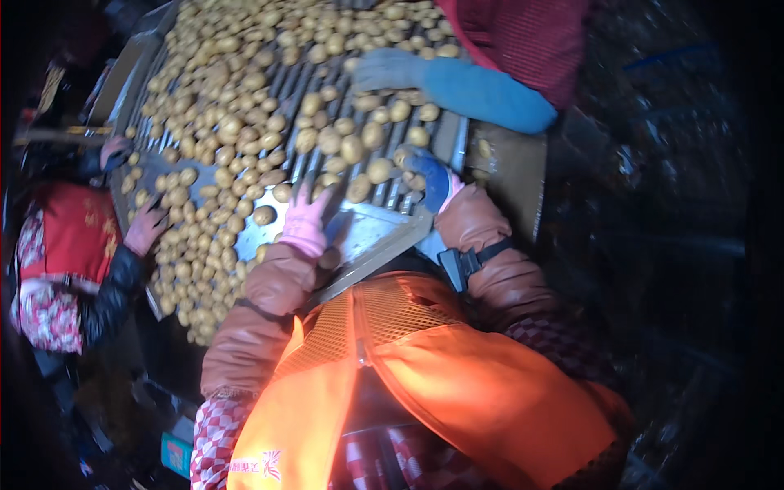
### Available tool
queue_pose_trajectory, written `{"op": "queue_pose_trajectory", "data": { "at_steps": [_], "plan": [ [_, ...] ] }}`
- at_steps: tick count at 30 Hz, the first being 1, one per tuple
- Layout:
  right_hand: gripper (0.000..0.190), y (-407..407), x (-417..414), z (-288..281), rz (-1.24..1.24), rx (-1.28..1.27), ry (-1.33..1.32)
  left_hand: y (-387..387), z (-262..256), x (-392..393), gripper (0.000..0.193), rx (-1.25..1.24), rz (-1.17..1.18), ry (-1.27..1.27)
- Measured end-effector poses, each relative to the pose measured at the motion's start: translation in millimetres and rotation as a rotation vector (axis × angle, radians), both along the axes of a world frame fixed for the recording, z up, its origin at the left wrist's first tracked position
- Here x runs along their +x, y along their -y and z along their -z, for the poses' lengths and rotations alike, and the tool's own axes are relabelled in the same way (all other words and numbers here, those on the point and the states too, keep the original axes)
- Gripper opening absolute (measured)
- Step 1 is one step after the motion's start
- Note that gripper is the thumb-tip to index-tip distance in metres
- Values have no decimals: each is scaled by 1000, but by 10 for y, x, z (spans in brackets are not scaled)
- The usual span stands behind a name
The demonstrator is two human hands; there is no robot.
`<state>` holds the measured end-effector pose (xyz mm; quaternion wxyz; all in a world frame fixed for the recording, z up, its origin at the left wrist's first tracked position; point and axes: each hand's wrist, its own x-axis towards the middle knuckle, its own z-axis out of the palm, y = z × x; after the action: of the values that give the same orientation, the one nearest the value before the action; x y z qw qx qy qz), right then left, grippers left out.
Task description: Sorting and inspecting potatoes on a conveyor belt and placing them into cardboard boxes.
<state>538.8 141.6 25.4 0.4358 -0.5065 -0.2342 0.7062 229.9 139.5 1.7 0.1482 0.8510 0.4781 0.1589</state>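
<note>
Many potatoes [352, 149] lie over a metal roller conveyor [294, 92] and slide plate in front of me. My left hand [306, 214], in a pink glove with dark fingertips, reaches over the bare metal plate [367, 229] at the roller's near end, fingers spread, beside a few potatoes. At the conveyor's right edge is my right hand [429, 174], in a blue-coated glove with a pink cuff. Its fingers curl at small potatoes [413, 180]; whether it grips any cannot be made out.
A co-worker's gloved hand [392, 69] with a blue sleeve reaches over the rollers from the upper right. At the left, another person's gloved hands [147, 226] touch the potato pile's edge. A raised metal rim [380, 251] runs before my waist. A brown board [514, 165] lies right of the conveyor.
</note>
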Motion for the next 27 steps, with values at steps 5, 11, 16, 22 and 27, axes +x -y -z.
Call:
{"op": "queue_pose_trajectory", "data": {
  "at_steps": [5, 11, 16, 22, 27],
  "plan": [
    [40, 792, 1151, 298, -25, -66, -933, -83, -68, -237, 58, -17, -15, -25],
    [40, 1104, 2201, -156, 572, 124, -48, -131, -10, -393, 56, -91, 21, 258],
    [40, 954, 2098, 9, 475, 213, -96, -169, -134, -875, 49, -19, -273, -145],
    [42, 371, 844, 141, -41, 67, -463, 810, -88, -1625, 45, -116, -198, -386],
    [39, 159, -331, -448, -134, -178, 213, 1376, 13, -1753, 51, -166, -485, -237]
  ]
}}
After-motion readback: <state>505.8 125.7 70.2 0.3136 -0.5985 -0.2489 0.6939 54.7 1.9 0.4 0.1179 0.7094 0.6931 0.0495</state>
